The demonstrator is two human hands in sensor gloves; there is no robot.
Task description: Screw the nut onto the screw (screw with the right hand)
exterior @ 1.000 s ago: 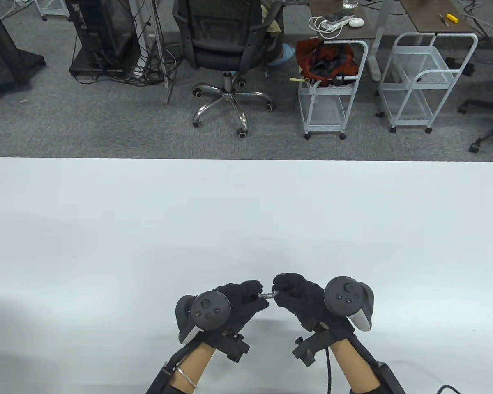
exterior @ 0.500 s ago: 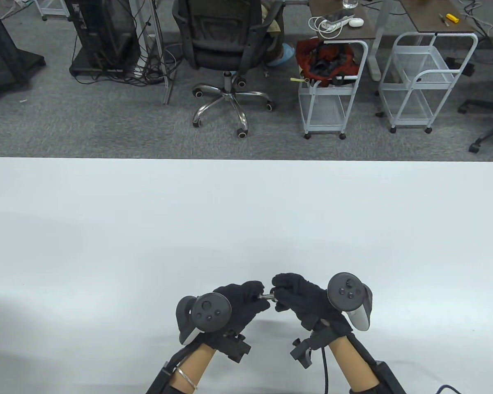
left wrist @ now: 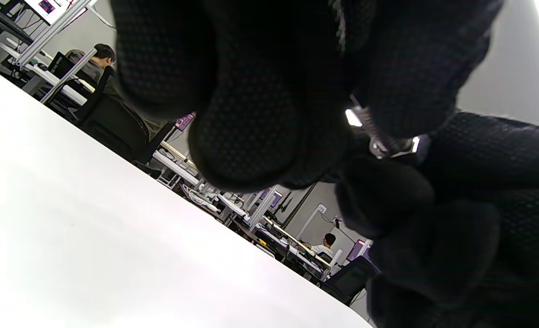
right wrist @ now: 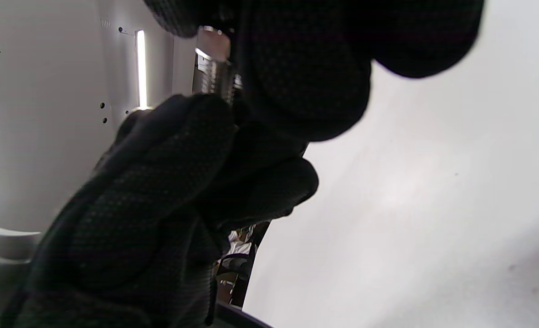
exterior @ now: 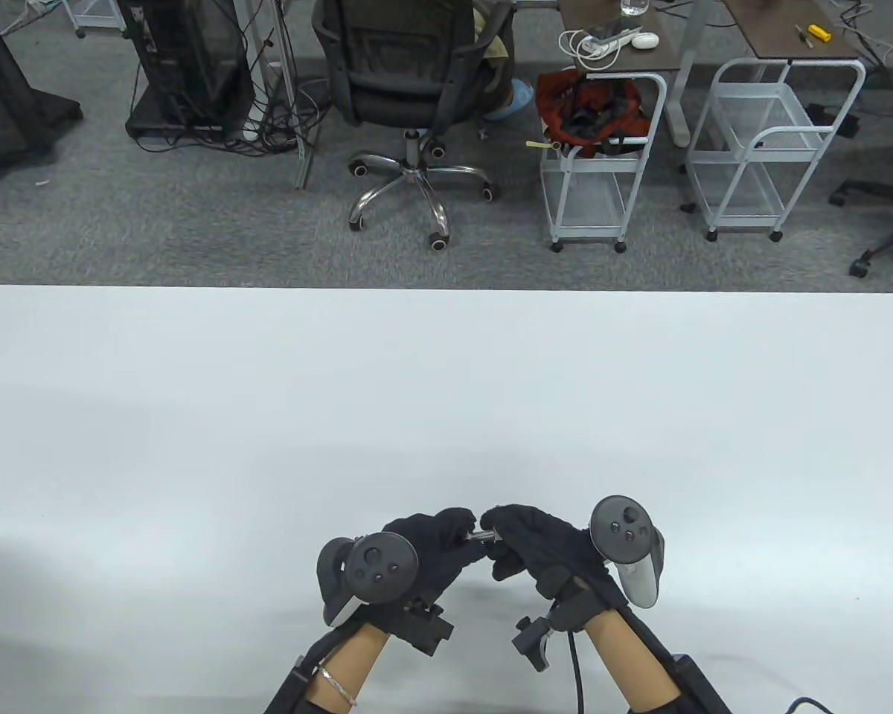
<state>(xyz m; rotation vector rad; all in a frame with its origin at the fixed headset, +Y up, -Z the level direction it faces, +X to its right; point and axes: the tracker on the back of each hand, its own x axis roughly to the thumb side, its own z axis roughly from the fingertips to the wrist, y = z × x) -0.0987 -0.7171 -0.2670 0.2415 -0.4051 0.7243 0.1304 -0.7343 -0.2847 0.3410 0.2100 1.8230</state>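
Note:
A small metal screw [exterior: 479, 535] lies level between my two gloved hands, held above the white table [exterior: 446, 401] near its front edge. My left hand [exterior: 446, 537] pinches one end of the screw. My right hand [exterior: 512, 537] pinches the other end, where the nut [left wrist: 393, 146] sits on the thread. The left wrist view shows the threaded shank [left wrist: 366, 119] and the nut between dark fingertips. The right wrist view shows the shank [right wrist: 214, 68] running into my right fingers. Most of the screw is hidden by the gloves.
The white table stretches wide to the left, right and far side of my hands. Beyond its far edge stand an office chair [exterior: 409, 82], two white wire carts [exterior: 603, 163] and desks.
My right hand has rolled at the wrist, its tracker tipping to the right and down, and its fingers have shifted a little left along the screw. My left hand has stayed still.

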